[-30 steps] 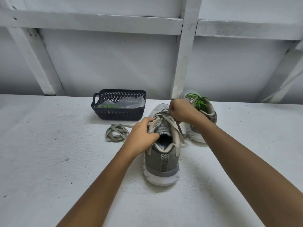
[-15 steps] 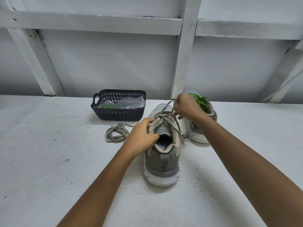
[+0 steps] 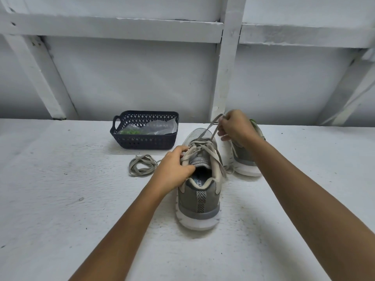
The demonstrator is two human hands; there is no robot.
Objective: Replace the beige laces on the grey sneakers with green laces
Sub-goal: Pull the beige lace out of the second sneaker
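A grey sneaker (image 3: 199, 201) stands heel toward me on the white surface, still threaded with a beige lace (image 3: 211, 157). My left hand (image 3: 175, 169) grips the sneaker's left collar by the tongue. Above the toe, my right hand (image 3: 235, 126) pinches a loop of that beige lace, and the loop is drawn up taut from the lower eyelets. The second grey sneaker (image 3: 246, 159) stands behind my right forearm; a bit of its green lace (image 3: 252, 120) shows past my hand. A loose beige lace (image 3: 142, 165) lies bundled to the left.
A dark blue perforated basket (image 3: 145, 141) sits at the back left, holding a clear plastic bag with green laces inside (image 3: 132, 131). A white wall with wooden framing (image 3: 225, 74) rises right behind the shoes.
My right hand has moved up and to the right, drawing a beige lace loop out of the front eyelets. My left hand has stayed on the sneaker's collar.
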